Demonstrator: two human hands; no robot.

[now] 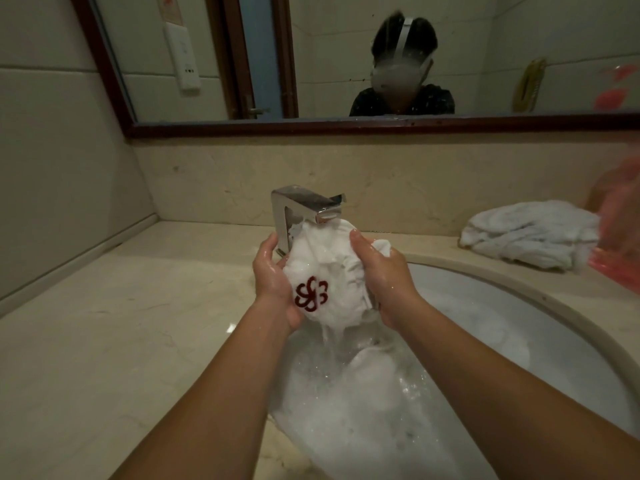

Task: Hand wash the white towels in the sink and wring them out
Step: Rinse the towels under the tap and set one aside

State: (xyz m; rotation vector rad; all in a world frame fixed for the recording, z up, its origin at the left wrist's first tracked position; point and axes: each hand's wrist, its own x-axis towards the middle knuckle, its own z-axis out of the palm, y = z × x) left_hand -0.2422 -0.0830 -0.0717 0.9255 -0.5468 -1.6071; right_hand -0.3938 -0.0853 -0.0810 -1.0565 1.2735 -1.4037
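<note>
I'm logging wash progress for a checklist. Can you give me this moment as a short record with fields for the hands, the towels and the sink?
left hand: grips the held towel from its left side
right hand: grips the same towel from the right
held towel: white, bunched, red emblem, just under the faucet spout, water draining from it
sink: foamy water, more white cloth lying in it
second towel: crumpled on the counter, right of the faucet

One held towel, one soaking towel, one counter towel, one sink, one faucet, one mirror
</note>
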